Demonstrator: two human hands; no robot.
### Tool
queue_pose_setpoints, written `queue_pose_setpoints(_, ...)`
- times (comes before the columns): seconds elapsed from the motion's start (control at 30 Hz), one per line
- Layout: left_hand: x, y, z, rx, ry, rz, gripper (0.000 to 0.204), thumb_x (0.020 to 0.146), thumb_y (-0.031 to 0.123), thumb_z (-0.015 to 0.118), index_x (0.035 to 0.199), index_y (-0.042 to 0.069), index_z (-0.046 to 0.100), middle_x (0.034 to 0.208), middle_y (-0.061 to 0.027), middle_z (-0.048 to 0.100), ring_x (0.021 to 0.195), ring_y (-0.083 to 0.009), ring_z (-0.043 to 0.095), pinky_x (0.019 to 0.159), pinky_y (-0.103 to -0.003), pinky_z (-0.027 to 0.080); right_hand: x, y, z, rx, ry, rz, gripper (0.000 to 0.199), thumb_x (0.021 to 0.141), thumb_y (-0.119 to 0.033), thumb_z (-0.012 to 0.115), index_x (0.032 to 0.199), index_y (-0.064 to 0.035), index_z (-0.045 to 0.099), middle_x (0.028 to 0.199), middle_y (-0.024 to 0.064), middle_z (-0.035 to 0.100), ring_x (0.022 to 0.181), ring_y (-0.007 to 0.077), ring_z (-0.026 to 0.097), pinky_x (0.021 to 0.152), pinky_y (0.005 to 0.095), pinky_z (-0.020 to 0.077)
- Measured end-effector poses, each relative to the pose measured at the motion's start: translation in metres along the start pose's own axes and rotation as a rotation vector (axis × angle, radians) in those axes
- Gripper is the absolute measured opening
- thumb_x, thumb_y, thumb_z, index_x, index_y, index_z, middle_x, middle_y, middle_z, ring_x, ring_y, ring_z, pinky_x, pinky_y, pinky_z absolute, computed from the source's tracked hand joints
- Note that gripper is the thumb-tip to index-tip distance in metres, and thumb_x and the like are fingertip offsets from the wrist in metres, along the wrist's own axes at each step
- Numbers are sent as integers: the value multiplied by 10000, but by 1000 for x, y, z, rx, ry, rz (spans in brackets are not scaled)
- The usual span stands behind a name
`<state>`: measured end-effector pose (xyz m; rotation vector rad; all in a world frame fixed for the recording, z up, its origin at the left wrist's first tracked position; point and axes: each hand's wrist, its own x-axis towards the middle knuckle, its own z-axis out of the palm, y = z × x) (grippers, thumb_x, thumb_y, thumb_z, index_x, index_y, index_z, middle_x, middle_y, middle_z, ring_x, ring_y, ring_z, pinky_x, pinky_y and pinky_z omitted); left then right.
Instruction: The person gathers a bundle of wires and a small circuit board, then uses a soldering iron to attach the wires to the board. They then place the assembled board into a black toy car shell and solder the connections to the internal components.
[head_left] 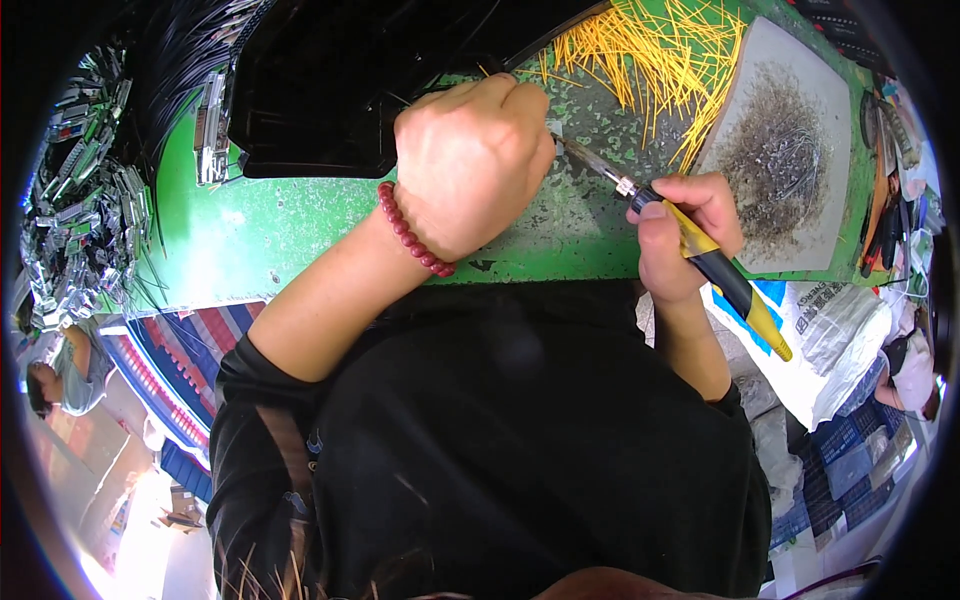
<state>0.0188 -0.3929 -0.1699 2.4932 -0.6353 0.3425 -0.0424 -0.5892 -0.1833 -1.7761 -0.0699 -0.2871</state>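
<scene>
My right hand [668,255] grips a soldering iron [738,292] by its yellow and black handle, thumb and fingers wrapped round it. The iron's metal tip points up and left and ends close beside my left hand [475,165]. That hand is closed, its back turned up, above the worn green tabletop [350,215]. Its fingertips and whatever they hold are hidden beneath it. A red bead bracelet [402,228] circles the left wrist. Just past the left knuckles lies a heap of thin yellow wires [650,60].
A large black tray [310,165] lies behind my left hand. Many small metallic parts with black wires [85,220] pile at the far left; one similar part [212,130] stands by the tray. At right are a residue-covered grey board [780,150] and hand tools [880,215].
</scene>
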Motion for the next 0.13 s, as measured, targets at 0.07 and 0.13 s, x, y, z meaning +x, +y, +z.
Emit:
queue_pose_setpoints(0.07, 0, -1, 0, -7, -3, -2, 139, 669, 33, 662, 631, 76, 536, 603, -45, 548, 520, -218, 573, 453, -304, 452, 1, -1, 1, 20, -7, 33, 156, 745, -65, 690, 844, -16, 580, 621, -23, 530, 535, 26, 461, 485, 195, 354)
queue_pose_setpoints(0.13, 0, -1, 0, -17, 2, 7, 137, 673, 34, 663, 632, 76, 540, 607, -45, 554, 521, -216, 576, 456, -302, 455, 1, -2, 1, 39, -13, 65, 153, 745, -59, 689, 845, -18, 581, 619, -23, 530, 534, 26, 462, 485, 194, 355)
